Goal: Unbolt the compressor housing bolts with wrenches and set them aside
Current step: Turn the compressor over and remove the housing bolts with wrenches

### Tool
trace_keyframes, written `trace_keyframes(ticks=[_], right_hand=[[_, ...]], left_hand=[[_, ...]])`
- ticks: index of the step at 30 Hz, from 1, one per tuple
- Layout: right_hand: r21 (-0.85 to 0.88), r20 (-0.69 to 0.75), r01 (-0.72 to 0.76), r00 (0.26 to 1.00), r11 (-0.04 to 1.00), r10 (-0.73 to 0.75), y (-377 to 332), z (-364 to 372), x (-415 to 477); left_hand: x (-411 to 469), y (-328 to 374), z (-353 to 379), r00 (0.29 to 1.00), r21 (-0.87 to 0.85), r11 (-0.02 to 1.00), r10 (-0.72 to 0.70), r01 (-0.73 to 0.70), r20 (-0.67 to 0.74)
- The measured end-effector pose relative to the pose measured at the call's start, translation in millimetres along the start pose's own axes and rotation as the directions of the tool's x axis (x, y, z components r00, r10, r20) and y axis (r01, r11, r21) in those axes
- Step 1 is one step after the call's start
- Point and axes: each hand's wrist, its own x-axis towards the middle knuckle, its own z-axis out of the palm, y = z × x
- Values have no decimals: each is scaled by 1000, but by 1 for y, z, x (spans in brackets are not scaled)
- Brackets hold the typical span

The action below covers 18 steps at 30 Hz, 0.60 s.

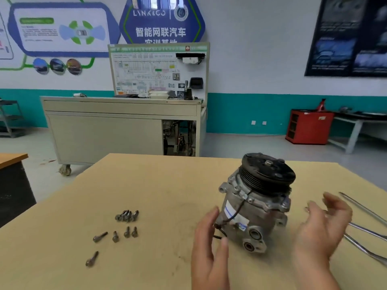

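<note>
A grey metal compressor with a black pulley on top stands tilted on the tan wooden table. My left hand is open just left of its base, fingers straight, close to a black wire. My right hand is open to the right of the housing, apart from it and blurred. Several loose bolts lie in a bunch to the left, several more bolts are scattered below them, and one bolt lies nearest the front. Wrenches lie at the right table edge.
A beige wheeled cabinet with a display board stands behind the table. A red tool cart and a bench sit at the back right. A dark desk is at the left.
</note>
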Motion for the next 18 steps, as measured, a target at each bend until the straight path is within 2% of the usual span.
trace_keyframes(ticks=[1, 2, 3, 4, 5, 6, 7, 10, 12, 15, 18], right_hand=[[-41, -17, -134, 991, 990, 134, 7, -8, 29], [-113, 81, -273, 956, 955, 282, 14, -12, 50], [-162, 216, -420, 868, 893, 447, 25, -12, 58], [-183, 361, -543, 738, 820, 570, 37, -9, 55], [-194, 442, -636, 623, 747, 645, 46, -9, 50], [-198, 478, -669, 572, 716, 667, 48, -9, 46], [-189, 493, -664, 573, 724, 654, 47, -9, 43], [-121, 452, -580, 690, 806, 564, 37, -16, 31], [-85, 437, -544, 733, 835, 522, 29, -20, 18], [-99, 475, -486, 744, 868, 470, 16, -29, -6], [-134, 517, -414, 746, 900, 420, 7, -40, -22]], left_hand=[[-2, -3, 18, 997, 62, 998, -2, -3, 83], [-3, -4, 37, 990, 119, 993, -3, -13, 139], [-3, -7, 53, 985, 165, 986, -6, -23, 172], [-4, -8, 67, 981, 233, 972, -9, -37, 193], [-4, -10, 76, 979, 302, 952, -11, -51, 202], [-3, -11, 84, 977, 352, 934, -22, -55, 210], [-2, -12, 90, 980, 379, 924, -18, -59, 197], [8, -15, 95, 987, 395, 918, -16, -49, 161], [19, -18, 90, 994, 361, 932, -8, -33, 111], [42, -22, 78, 997, 257, 966, -53, 37, 54], [58, -30, 66, 998, 261, 964, -54, 44, 33]])
